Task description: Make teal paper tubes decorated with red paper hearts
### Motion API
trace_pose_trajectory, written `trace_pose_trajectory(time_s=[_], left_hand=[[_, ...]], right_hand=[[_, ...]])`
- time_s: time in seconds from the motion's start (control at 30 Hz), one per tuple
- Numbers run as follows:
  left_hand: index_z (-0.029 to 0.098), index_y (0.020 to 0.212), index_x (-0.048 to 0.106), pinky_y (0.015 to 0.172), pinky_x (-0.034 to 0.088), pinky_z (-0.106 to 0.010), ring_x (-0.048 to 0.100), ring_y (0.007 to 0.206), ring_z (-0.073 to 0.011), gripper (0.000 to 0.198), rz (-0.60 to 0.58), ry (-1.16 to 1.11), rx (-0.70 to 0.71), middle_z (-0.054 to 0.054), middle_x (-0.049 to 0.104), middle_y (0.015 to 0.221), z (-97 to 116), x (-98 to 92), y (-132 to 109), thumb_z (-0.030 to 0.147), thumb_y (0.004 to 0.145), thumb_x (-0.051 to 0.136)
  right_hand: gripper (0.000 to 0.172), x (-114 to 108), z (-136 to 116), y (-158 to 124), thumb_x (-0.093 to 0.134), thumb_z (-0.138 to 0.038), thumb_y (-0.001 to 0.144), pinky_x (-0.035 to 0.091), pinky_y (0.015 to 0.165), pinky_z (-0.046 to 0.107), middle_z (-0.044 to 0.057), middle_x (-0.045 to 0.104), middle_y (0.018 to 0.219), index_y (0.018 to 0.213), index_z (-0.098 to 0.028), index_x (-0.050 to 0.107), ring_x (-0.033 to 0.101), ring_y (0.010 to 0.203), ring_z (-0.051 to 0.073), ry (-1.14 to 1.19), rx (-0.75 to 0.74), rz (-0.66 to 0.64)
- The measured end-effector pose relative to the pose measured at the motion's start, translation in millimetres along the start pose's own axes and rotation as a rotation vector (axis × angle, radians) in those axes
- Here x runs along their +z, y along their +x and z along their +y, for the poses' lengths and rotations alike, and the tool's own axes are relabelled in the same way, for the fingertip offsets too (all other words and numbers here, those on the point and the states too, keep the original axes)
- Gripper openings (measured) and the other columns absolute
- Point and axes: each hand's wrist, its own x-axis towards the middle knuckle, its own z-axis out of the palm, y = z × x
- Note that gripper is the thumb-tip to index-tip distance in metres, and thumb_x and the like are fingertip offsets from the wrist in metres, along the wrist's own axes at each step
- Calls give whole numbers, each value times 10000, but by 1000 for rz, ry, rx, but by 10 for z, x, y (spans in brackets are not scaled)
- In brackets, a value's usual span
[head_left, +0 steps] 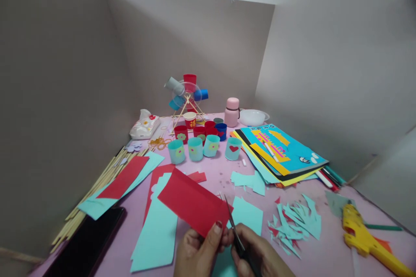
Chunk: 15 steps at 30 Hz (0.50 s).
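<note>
My left hand (208, 246) pinches a red paper strip (191, 199) near its right end, thumb on top. In my right hand (253, 249) is a pair of scissors (238, 242) with dark handles. The blades stand slightly apart at the strip's right end; I cannot tell whether they touch the paper. Light blue paper pieces (156, 229) lie under and left of the hands, and another light blue sheet (248, 216) is partly hidden behind the scissors. A heap of light blue and red paper scraps (295, 223) lies right of my right hand.
Light blue paper cups (195, 149) and red ones stand beyond the hands, before a stick-framed wheel (187, 95). A phone (87, 242) and wooden sticks (94, 190) lie left. At right are stacked papers (286, 147) and a yellow glue gun (367, 238). Grey panels (195, 47) enclose the table.
</note>
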Motion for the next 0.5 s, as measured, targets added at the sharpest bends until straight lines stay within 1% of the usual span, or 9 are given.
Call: trace_pose_trajectory(time_s=[0.07,0.2,0.37,0.5], left_hand=[[150,552,687,606,479,-260,586,568,-147,272,-5,14,10,-31,682,540,-27,-17,29,377,507,831],[146,535,660,571,468,-273,555,542,-151,316,-15,76,49,-15,627,514,-75,-47,71,423,517,808],[149,521,651,508,434,-244,518,499,-142,310,61,237,104,5,577,475,-66,-38,40,427,539,785],[153,495,640,487,423,-240,517,484,-144,323,82,261,126,4,574,459,-31,-10,6,442,527,782]], right_hand=[[614,6,-9,-1,552,-737,657,203,515,247,-61,318,642,908,-181,487,247,560,102,-26,-10,6],[570,13,9,1,515,-737,684,208,527,255,-59,305,644,873,-201,469,246,569,112,-39,-55,38],[513,-1,27,4,519,-708,708,201,503,249,-64,298,610,841,-218,451,249,547,113,-35,-69,13],[536,-11,46,0,533,-724,682,194,500,247,-57,321,625,838,-217,454,256,558,113,-41,-58,27]])
